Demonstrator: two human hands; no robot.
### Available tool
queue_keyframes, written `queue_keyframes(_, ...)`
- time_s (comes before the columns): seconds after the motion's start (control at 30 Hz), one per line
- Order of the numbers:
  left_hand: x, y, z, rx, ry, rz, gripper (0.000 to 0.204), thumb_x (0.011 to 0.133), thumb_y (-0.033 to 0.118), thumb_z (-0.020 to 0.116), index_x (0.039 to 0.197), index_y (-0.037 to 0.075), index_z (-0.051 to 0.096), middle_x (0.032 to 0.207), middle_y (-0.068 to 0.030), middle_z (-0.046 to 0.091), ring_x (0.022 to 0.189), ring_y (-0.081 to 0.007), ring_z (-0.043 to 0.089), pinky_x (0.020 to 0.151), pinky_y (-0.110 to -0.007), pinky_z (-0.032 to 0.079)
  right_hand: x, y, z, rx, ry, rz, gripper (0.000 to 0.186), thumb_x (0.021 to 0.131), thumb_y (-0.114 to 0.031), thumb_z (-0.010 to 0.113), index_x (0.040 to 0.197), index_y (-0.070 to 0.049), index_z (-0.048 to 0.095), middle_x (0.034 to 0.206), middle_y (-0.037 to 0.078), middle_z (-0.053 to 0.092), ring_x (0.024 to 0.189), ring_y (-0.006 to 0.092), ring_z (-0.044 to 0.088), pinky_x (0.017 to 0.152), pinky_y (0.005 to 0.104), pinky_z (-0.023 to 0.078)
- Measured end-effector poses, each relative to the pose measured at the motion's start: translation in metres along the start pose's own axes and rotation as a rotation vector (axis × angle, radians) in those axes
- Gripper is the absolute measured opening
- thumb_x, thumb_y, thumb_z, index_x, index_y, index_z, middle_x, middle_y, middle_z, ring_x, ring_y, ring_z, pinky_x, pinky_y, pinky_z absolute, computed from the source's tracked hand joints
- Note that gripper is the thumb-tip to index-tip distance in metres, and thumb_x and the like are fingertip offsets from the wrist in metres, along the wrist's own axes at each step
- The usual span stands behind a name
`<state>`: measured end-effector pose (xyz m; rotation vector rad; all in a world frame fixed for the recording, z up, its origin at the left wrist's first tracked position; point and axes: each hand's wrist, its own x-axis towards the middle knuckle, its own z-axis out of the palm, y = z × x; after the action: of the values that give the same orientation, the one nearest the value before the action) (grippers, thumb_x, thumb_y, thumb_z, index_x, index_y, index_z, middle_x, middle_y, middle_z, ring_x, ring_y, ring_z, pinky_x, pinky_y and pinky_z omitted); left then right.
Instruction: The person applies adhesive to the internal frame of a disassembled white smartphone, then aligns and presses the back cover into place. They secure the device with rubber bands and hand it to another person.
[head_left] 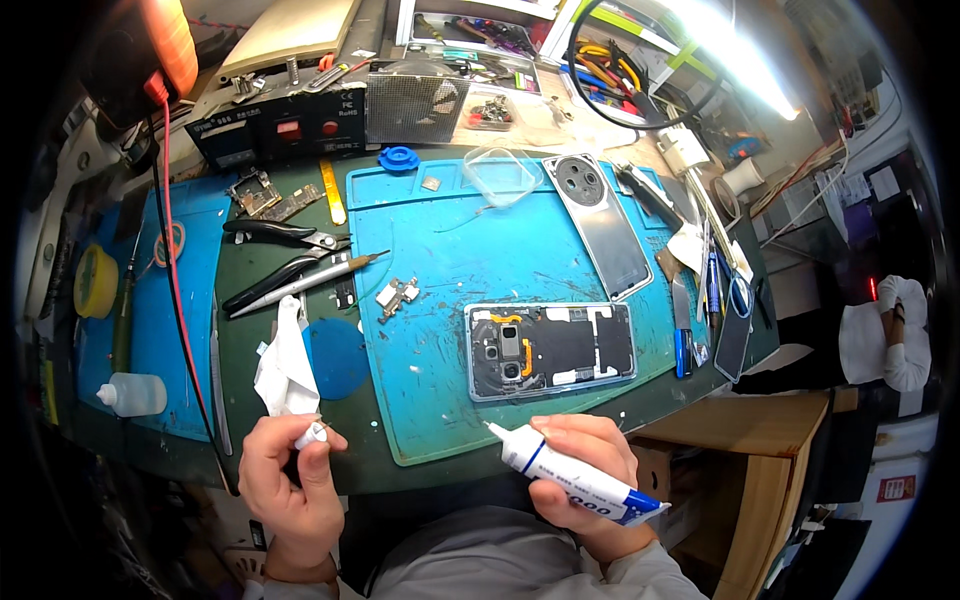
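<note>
My right hand (590, 475) is closed around a white and blue glue tube (570, 478), its thin nozzle tilted up and to the left, uncapped. Between the fingertips of my left hand (290, 490) is a small white cap (311, 434), with a thin pin-like bit showing at it. Just beyond the tube lies an opened smartphone (550, 350), its dark inside, camera module and orange flex cables facing up. The phone's detached back cover (600, 230), with a round camera ring, rests above it on the blue work mat (430, 420). A crumpled white tissue (288, 365) is near my left hand.
Left of the mat lie cutting pliers (275, 265), tweezers and a pen-like tool. A clear plastic box (502, 177) and a small circuit part (397, 297) sit on the mat. A clear bottle (133, 395) lies far left. Another person (870, 340) is at the far right.
</note>
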<state>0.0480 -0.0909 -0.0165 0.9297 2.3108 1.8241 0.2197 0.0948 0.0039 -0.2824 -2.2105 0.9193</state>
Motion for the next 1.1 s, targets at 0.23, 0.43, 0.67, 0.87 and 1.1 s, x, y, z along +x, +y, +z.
queue_keyframes(0.23, -0.001, -0.007, -0.004, 0.162, -0.070, 0.112, 0.029, 0.101, 0.027, 0.057, 0.104, -0.001, 0.053, 0.078, -0.0078, 0.061, 0.068, -0.0094, 0.055, 0.060, -0.021, 0.039, 0.007, 0.002, 0.008, -0.155, -0.001, -0.004, 0.045, 0.083, -0.019, 0.079, 0.114, 0.006, 0.059, 0.103, 0.019, 0.067, 0.088, 0.0288, 0.070, 0.075, 0.0339, 0.061)
queue_keyframes(0.43, 0.001, -0.006, -0.004, 0.190, -0.061, 0.121, 0.019, 0.097, 0.020, 0.061, 0.105, 0.004, 0.056, 0.075, -0.0053, 0.067, 0.066, -0.0207, 0.059, 0.063, -0.032, 0.043, 0.010, 0.004, 0.013, -0.172, 0.001, -0.045, 0.046, 0.083, -0.019, 0.080, 0.113, 0.007, 0.058, 0.103, 0.018, 0.067, 0.088, 0.0287, 0.070, 0.073, 0.0332, 0.062)
queue_keyframes(0.67, 0.003, -0.005, -0.004, 0.197, -0.085, 0.121, 0.019, 0.097, 0.021, 0.062, 0.105, 0.005, 0.056, 0.076, -0.0037, 0.068, 0.066, -0.0202, 0.059, 0.063, -0.032, 0.042, 0.011, 0.004, 0.015, -0.191, -0.001, -0.030, 0.045, 0.082, -0.019, 0.080, 0.112, 0.006, 0.059, 0.100, 0.018, 0.068, 0.087, 0.0284, 0.071, 0.072, 0.0330, 0.062)
queue_keyframes(0.87, 0.003, -0.004, -0.004, 0.202, -0.079, 0.124, 0.020, 0.097, 0.022, 0.063, 0.105, 0.005, 0.056, 0.076, -0.0027, 0.068, 0.066, -0.0197, 0.059, 0.063, -0.031, 0.042, 0.011, 0.005, 0.015, -0.192, 0.012, -0.046, 0.041, 0.082, -0.018, 0.080, 0.109, 0.006, 0.060, 0.099, 0.017, 0.068, 0.086, 0.0286, 0.071, 0.071, 0.0327, 0.062)
queue_keyframes(1.1, 0.002, -0.005, -0.004, 0.209, -0.075, 0.123, 0.021, 0.097, 0.023, 0.062, 0.105, 0.005, 0.055, 0.076, -0.0026, 0.068, 0.066, -0.0195, 0.059, 0.063, -0.031, 0.042, 0.009, 0.005, 0.017, -0.207, 0.049, -0.040, 0.039, 0.083, -0.020, 0.079, 0.105, 0.006, 0.062, 0.095, 0.015, 0.069, 0.083, 0.0272, 0.072, 0.069, 0.0315, 0.062)
